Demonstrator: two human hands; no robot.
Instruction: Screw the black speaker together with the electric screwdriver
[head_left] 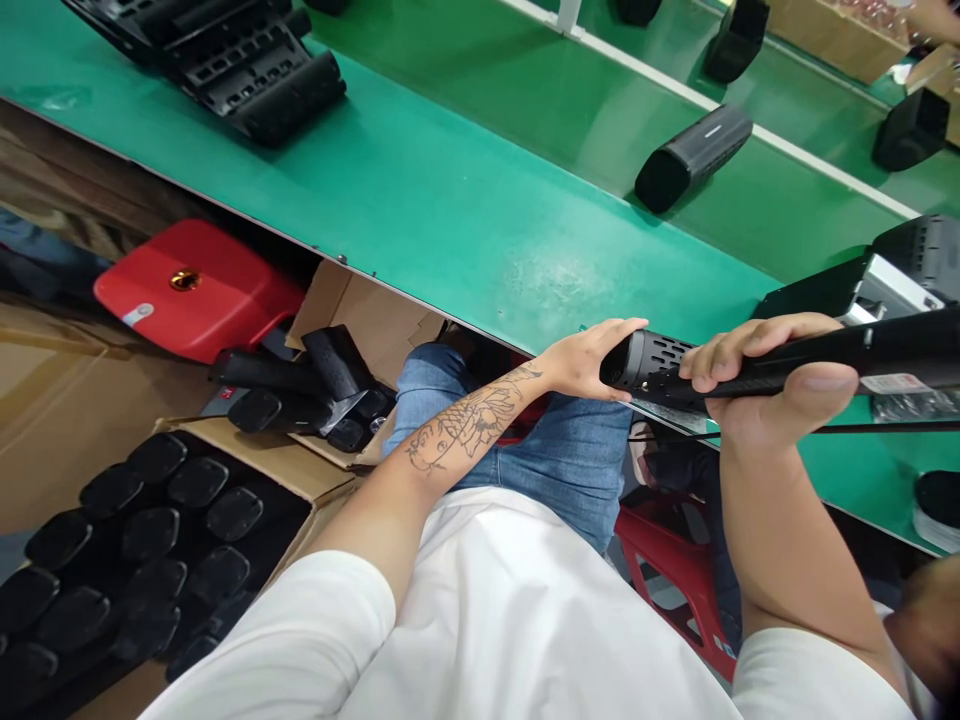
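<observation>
My right hand [772, 385] grips a long black speaker housing [885, 355] with a perforated end, held level over the near edge of the green bench [450, 200]. My left hand [589, 360] cups the housing's perforated left end [645, 362], fingers over its top. A thin black cable runs under the housing to the right. Both hands hover above my lap.
A finished black speaker [694, 158] lies on the green conveyor. Black plastic trays [225, 60] sit at far left of the bench. A cardboard box of black caps [142, 560] and another of housings [315, 390] stand on the floor beside a red stool [187, 290].
</observation>
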